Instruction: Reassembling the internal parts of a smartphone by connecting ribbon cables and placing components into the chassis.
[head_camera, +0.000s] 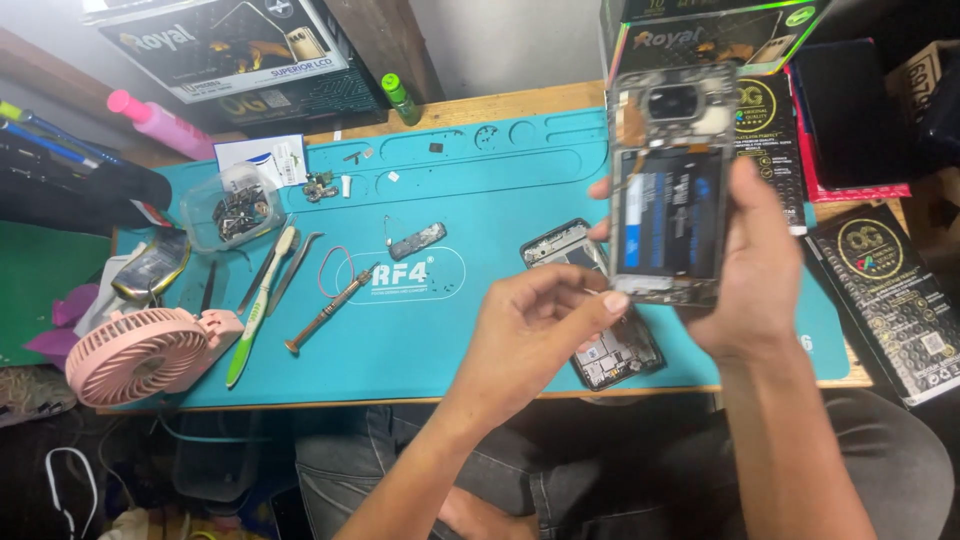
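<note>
My right hand holds the opened phone body with blue battery upright, long axis vertical, above the teal tabletop mat. Left hand pinched shut (nearer its lower edge), just below-left.

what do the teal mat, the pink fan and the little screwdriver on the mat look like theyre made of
The teal mat looks like soft silicone or rubber: matte, with moulded recesses along its far edge. The pink fan seems to be moulded plastic, with a smooth, evenly coloured ribbed grille. The screwdriver looks like metal, thin and brownish with a dull sheen; whether that is rust or a coating is unclear.
</note>
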